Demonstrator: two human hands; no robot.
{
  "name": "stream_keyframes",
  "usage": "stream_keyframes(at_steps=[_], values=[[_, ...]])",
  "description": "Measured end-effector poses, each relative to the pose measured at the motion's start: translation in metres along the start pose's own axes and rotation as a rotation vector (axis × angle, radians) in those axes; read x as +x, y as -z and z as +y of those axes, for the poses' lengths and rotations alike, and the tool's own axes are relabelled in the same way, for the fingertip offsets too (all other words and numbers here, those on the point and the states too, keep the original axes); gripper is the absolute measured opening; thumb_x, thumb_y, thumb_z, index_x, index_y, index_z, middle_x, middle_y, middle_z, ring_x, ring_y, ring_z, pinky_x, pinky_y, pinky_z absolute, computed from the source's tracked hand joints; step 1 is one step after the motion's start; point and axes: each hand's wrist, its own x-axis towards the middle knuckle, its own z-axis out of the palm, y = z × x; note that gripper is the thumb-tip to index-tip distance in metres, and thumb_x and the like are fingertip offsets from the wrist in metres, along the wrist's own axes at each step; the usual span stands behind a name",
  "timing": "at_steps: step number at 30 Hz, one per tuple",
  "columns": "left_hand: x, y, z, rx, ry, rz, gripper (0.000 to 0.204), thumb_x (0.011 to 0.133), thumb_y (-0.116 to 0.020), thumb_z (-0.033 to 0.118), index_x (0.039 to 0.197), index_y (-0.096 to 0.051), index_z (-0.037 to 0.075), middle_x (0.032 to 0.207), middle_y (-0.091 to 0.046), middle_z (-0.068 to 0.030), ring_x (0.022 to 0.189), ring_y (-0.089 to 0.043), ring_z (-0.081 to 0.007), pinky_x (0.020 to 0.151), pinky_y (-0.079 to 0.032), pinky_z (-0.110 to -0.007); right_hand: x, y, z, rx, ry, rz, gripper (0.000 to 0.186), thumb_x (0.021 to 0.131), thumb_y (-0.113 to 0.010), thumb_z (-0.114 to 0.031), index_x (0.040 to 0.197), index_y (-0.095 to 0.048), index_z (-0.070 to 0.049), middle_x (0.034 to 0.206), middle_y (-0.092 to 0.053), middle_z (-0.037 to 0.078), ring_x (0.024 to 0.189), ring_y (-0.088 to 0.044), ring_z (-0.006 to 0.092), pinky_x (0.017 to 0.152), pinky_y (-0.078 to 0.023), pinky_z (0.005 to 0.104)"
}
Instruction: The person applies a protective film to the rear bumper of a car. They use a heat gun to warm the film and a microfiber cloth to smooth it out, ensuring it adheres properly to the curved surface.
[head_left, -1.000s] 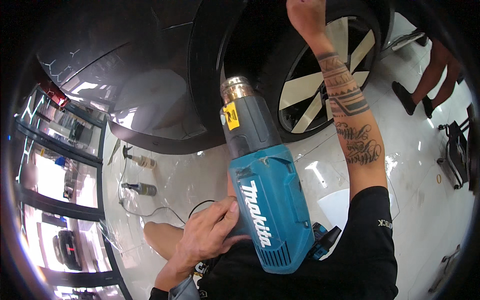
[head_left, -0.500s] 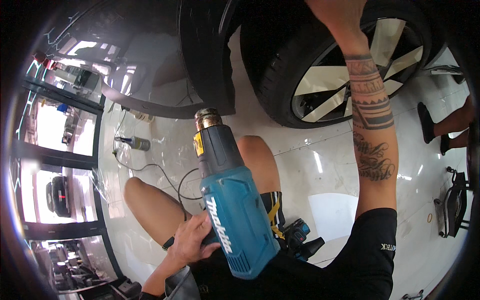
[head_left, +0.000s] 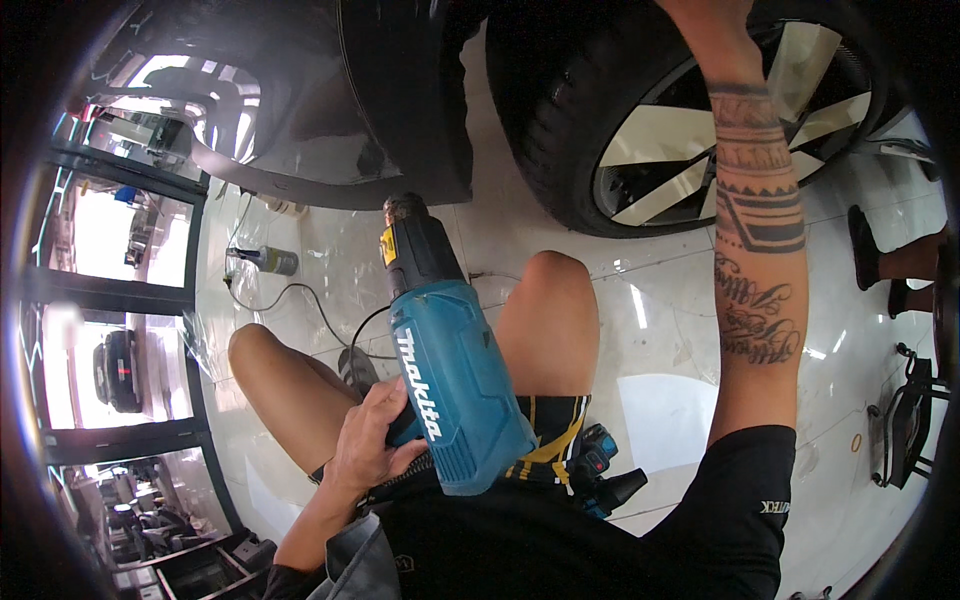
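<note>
My left hand (head_left: 372, 442) is wrapped round the handle of a teal and black heat gun (head_left: 455, 375). Its scorched metal nozzle points away from me, close below the lower edge of a dark glossy car bumper (head_left: 290, 130). With the arm stretched forward, my right hand (head_left: 712, 15) reaches up over the car wheel (head_left: 640, 165) toward the wheel arch. Only the back of that hand and the wrist show; its fingers are cut off by the top edge. A black cord runs from the heat gun across the floor.
A grey bottle (head_left: 268, 260) lies on the tiled floor at the left. By my right thigh sits a teal and black cordless tool (head_left: 600, 475), near a white sheet (head_left: 665, 425). A black wheeled stool (head_left: 908, 418) and another person's feet (head_left: 868, 250) are at the right.
The heat gun has shifted slightly up and left in the picture with my left hand on it. My right arm has moved a little to the right, and my knees have spread apart.
</note>
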Motion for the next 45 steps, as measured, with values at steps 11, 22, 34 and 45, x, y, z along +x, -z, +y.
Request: stream_keyframes(at_steps=[11,22,34,45], values=[[0.035,0.044,0.049,0.167,-0.232,0.092,0.067,0.073,-0.073,0.023,0.128,-0.043,0.0,0.107,-0.057,-0.0205,0.085,-0.06,-0.0358,0.067,-0.051,-0.038,0.003,0.001,-0.002,0.111,-0.045,-0.022,0.081,0.055,-0.067,-0.003,0.13,-0.038,-0.005,0.112,-0.046,0.022,0.094,-0.053,0.041,0.072,-0.047,0.0429],[0.021,0.058,0.011,-0.082,0.119,-0.276,0.06,0.07,-0.061,0.01,0.124,-0.04,-0.001,0.107,-0.053,-0.0219,0.092,-0.057,-0.0394,0.081,-0.049,-0.04,-0.008,-0.006,-0.003,-0.022,-0.054,-0.07,0.079,0.052,-0.065,0.001,0.127,-0.039,0.001,0.119,-0.047,0.026,0.101,-0.051,0.0444,0.08,-0.045,0.0457],[-0.035,-0.133,-0.314,0.198,0.567,-0.544,0.06,0.074,-0.062,0.016,0.126,-0.036,0.003,0.118,-0.046,-0.022,0.098,-0.056,-0.0404,0.083,-0.048,-0.045,-0.031,-0.011,0.005,-0.201,0.114,-0.164,0.056,0.07,-0.068,-0.019,0.121,-0.05,-0.006,0.114,-0.057,0.015,0.104,-0.057,0.0339,0.085,-0.047,0.0428],[-0.047,0.086,-0.102,-1.599,-0.606,-0.69,0.046,0.091,-0.052,0.031,0.122,-0.049,-0.003,0.126,-0.045,-0.0242,0.114,-0.047,-0.0365,0.094,-0.04,-0.047,-0.029,0.005,0.02,-0.246,0.31,-0.21,0.043,0.082,-0.058,-0.01,0.122,-0.044,0.0,0.121,-0.049,0.02,0.108,-0.052,0.0365,0.086,-0.045,0.0442]])
